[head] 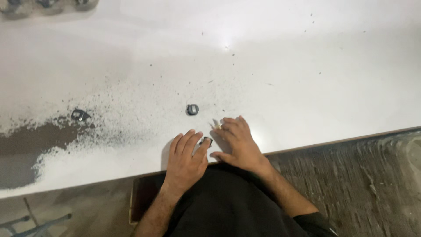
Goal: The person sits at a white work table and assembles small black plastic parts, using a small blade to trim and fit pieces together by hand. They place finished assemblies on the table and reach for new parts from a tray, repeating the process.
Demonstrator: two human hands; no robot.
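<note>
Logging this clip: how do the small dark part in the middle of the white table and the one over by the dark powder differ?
The middle part sits on nearly clean white table, close to the right hand; the left part lies at the edge of the dark powder, farther from both hands. The middle part looks rounder, the left part more angular. Both are small, dark and untouched.

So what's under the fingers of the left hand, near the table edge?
A small dark metal piece pokes out beside the left hand's index finger, resting on the white table. Only its outer end shows; the rest, and whether anything else lies beneath the palm, is covered.
</note>
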